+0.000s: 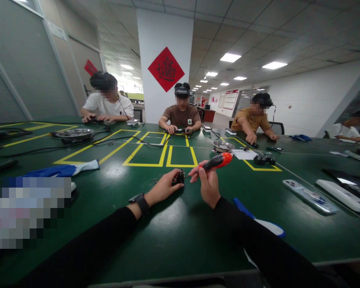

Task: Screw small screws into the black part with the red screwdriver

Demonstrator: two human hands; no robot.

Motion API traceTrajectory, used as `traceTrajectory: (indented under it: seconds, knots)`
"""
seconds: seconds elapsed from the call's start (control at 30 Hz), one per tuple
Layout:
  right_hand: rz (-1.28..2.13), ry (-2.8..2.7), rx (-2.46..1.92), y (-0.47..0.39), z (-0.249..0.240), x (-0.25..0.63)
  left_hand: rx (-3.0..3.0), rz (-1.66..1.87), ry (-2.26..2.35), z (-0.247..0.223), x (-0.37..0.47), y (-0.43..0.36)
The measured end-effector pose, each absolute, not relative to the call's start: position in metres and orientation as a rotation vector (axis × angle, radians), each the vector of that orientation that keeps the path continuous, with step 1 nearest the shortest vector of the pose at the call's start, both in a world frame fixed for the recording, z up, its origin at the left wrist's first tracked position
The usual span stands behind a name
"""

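Observation:
A screwdriver (217, 161) with a red and black handle is gripped in my right hand (209, 186), its thin shaft pointing left. The fingers of my left hand (165, 188) close around a small black part (180, 176) with a narrower top, standing on the green table (168, 236). The screwdriver's tip is close to the black part's right side; I cannot tell whether they touch. Several tiny pieces (156, 181), too small to name, lie just left of my left hand.
Gloves lie at left (63, 168) and beside my right forearm (268, 227). A phone in a clear case (309, 196), a white device (343, 196), black blocks (264, 158) and a metal bowl (223, 146) are to the right. Cables (117, 141) cross the far left. Several people sit opposite.

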State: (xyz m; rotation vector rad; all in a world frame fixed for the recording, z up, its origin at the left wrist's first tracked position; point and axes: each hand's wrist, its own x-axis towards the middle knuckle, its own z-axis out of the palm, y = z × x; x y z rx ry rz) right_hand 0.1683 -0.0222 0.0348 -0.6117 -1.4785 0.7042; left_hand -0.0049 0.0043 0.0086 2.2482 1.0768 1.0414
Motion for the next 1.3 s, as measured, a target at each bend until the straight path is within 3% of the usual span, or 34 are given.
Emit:
traceTrajectory:
  seconds: [0.5,1.0,1.3]
  knots:
    - [0.583,-1.665,-0.666,-0.022,0.032,0.171,2.223,1.045,1.113,0.013,-0.003,0.002]
    - [0.878,-1.458,-0.532,-0.025,0.041,0.164,2.197,1.037,1.098,0.015,-0.004,0.004]
    - [0.876,-1.276,-0.542,-0.022,0.045,0.162,2.230,1.039,1.108,0.012,-0.006,0.005]
